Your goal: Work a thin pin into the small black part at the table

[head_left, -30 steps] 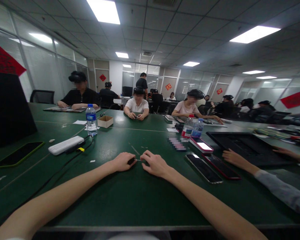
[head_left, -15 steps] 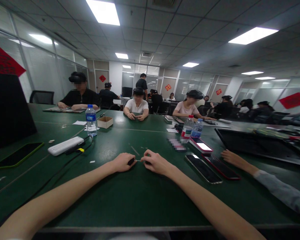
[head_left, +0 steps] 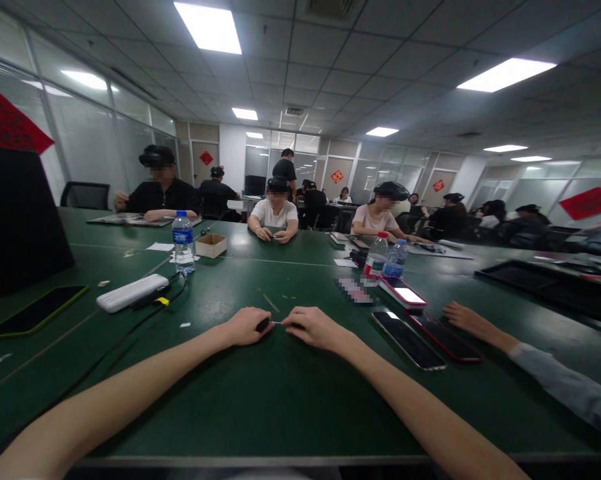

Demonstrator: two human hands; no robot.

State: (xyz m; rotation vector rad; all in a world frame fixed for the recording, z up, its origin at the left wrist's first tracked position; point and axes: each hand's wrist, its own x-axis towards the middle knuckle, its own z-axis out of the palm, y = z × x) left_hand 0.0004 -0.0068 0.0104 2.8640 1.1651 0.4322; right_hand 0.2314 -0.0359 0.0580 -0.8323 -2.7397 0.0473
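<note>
Over the middle of the green table (head_left: pixel 260 413), my left hand (head_left: pixel 247 327) is closed around a small black object (head_left: pixel 263 325). A thin, light-coloured piece (head_left: pixel 276 323) runs from it to the fingertips of my right hand (head_left: pixel 310 327). Those fingers are pinched at its end, over something dark that is too small to name. My two hands are a short gap apart, with both forearms reaching in from the bottom corners.
Left: a white power strip (head_left: pixel 133 292), a black cable, a water bottle (head_left: pixel 183 243) and a small box (head_left: pixel 211 246). Right: bottles (head_left: pixel 376 257), several phones (head_left: pixel 407 340), a person's hand (head_left: pixel 467 320) and a dark tray-like panel (head_left: pixel 545 280). People sit across the table.
My right fingers have drawn closer together and lie flatter; my left hand is nearly still. The dark panel at the right has been lowered and sits farther right.
</note>
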